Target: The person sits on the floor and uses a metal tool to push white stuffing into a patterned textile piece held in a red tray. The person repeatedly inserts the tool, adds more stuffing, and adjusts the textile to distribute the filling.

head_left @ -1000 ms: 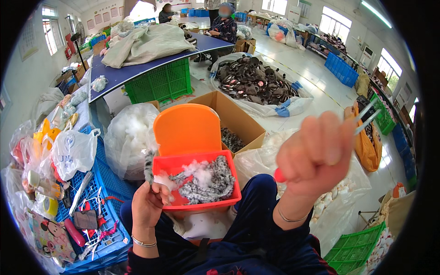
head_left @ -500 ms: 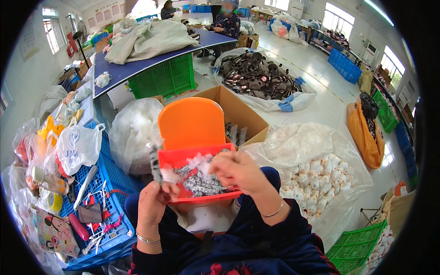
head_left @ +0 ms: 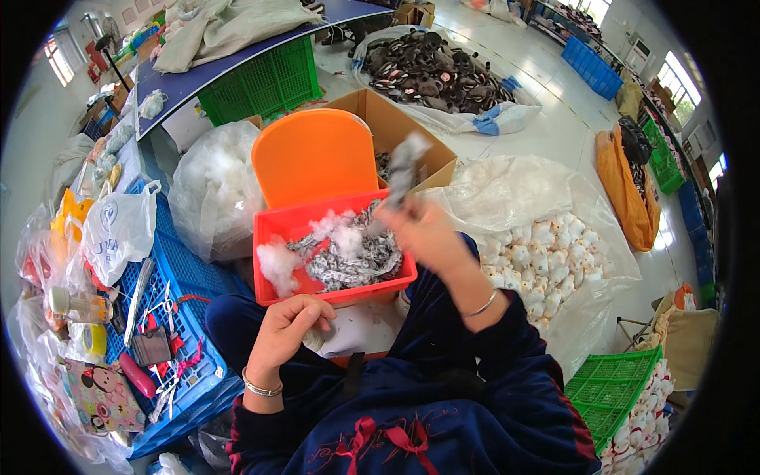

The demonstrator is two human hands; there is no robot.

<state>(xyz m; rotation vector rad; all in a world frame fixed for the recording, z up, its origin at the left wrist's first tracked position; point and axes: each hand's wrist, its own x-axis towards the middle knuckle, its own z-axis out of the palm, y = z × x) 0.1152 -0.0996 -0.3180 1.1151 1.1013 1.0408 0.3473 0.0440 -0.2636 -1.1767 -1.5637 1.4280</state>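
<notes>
Right hand [head_left: 428, 239] shifted — grey piece [head_left: 404, 168] overlaps cardboard box [head_left: 439, 165].

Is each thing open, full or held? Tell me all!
Grey piece: held, motion-blurred.
Right hand: raised, closed on the grey piece.
Left hand: loosely curled, nothing seen in it.
Red tray: open, holding fluff and patterned cloth.
Cardboard box: open.
Fluff bag: bulging.
Plastic sheet: spread, white pieces piled on it.
Orange sack: open.
Jar: lid on.

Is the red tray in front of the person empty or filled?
Partly filled: the red tray holds grey patterned pieces and white stuffing, with some of its red bottom showing.
</notes>
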